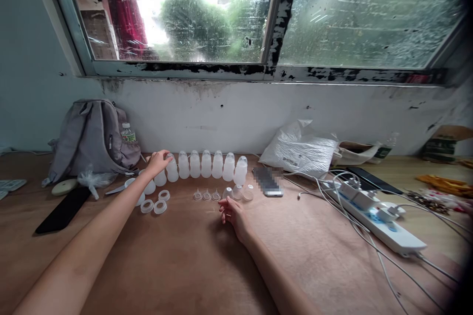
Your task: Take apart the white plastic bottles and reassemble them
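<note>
Frosted baby bottles with clear domed caps stand in a curved row near the back of the table. My left hand (pixel 158 163) reaches to the row, its fingers closed at the top of one baby bottle (pixel 172 169). More bottles are partly hidden behind my left forearm. Below them lie white collar rings (pixel 147 206). Several clear nipples (pixel 207 196) form a short line in the middle. My right hand (pixel 235 217) hovers or rests by a clear cap (pixel 227 193), fingers loosely bent and apart, with nothing visible in them. Further clear caps (pixel 248 194) sit just right of it.
To the left are a grey backpack (pixel 88 133), a black phone-like slab (pixel 63 210) and a plastic bag (pixel 95 178). A phone (pixel 274 192), a silver padded bag (pixel 301 150) and a white power strip (pixel 384 224) with trailing cables occupy the right. A window wall closes the back.
</note>
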### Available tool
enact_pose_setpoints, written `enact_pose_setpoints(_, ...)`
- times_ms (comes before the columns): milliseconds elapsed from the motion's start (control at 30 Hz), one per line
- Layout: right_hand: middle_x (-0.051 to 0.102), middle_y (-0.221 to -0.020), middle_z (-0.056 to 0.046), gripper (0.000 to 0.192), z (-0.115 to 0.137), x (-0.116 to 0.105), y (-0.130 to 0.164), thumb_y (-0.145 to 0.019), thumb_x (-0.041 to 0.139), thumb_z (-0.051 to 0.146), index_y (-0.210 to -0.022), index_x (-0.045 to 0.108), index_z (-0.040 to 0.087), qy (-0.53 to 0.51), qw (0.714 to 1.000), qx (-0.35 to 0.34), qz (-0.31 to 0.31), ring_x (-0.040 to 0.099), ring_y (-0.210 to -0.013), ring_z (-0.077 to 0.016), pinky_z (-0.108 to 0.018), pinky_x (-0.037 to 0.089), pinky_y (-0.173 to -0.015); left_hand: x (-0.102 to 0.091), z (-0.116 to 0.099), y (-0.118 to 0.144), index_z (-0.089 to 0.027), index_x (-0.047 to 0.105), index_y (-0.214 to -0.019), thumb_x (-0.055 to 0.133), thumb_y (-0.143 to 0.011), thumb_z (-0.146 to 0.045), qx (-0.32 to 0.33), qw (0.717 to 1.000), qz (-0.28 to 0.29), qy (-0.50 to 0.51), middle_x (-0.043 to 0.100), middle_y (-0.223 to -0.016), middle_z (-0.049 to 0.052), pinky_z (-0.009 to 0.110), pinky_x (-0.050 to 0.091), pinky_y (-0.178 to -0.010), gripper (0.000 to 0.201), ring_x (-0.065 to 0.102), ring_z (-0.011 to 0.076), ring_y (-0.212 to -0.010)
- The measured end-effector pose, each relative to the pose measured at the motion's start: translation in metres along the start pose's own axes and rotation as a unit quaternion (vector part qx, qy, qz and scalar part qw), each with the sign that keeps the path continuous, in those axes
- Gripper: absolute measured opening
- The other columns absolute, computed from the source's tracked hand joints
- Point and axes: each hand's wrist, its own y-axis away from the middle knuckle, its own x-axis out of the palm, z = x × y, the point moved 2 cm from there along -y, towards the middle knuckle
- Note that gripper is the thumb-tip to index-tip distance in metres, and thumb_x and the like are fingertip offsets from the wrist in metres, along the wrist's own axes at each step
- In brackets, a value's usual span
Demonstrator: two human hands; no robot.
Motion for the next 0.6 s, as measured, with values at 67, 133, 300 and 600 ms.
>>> enact_pose_setpoints(67,0.054,-0.061,0.000,0.033,0.000,0.000,0.000,-0.075,0.054,0.046,-0.075,0.062,0.015,0.002,1.000,0.002,0.001,0.046,-0.043,-0.0075,-0.021,0.036,-0.041,0.001,0.000,0.001,-0.023,0.059,-0.100,0.049,-0.074,-0.040,0.001,1.000,0.002,0.000,0.065,-0.098,0.005,0.032,0.039,-0.082,0.032,0.054,0.0241,-0.099)
enact_pose_setpoints(133,0.054,-0.060,0.000,0.033,0.000,0.000,0.000,-0.074,0.054,0.046,-0.075,0.062,0.014,0.004,1.000,0.004,0.001,0.046,-0.042,-0.0074,-0.021,0.036,-0.040,0.001,0.000,0.002,-0.023,0.058,-0.102,0.048,-0.075,-0.039,0.002,1.000,0.003,0.002,0.065,-0.100,0.005,0.032,0.039,-0.082,0.033,0.054,0.0235,-0.100)
enact_pose_setpoints(300,0.054,-0.061,0.000,0.033,0.000,0.001,0.000,-0.073,0.055,0.046,-0.075,0.062,0.014,0.007,1.000,0.008,0.003,0.047,-0.043,-0.0074,-0.021,0.036,-0.040,0.004,0.000,0.005,-0.021,0.055,-0.106,0.046,-0.078,-0.036,0.017,1.000,0.002,0.006,0.065,-0.100,0.005,0.031,0.039,-0.084,0.033,0.056,0.0222,-0.098)
enact_pose_setpoints(600,0.054,-0.059,0.000,0.035,0.001,0.002,0.000,-0.070,0.056,0.049,-0.074,0.061,0.014,0.019,1.000,0.010,0.004,0.045,-0.041,-0.0072,-0.020,0.035,-0.039,0.012,0.001,0.000,-0.018,0.053,-0.108,0.044,-0.079,-0.032,0.038,0.999,-0.011,-0.003,0.065,-0.098,0.007,0.030,0.037,-0.086,0.034,0.056,0.0217,-0.096)
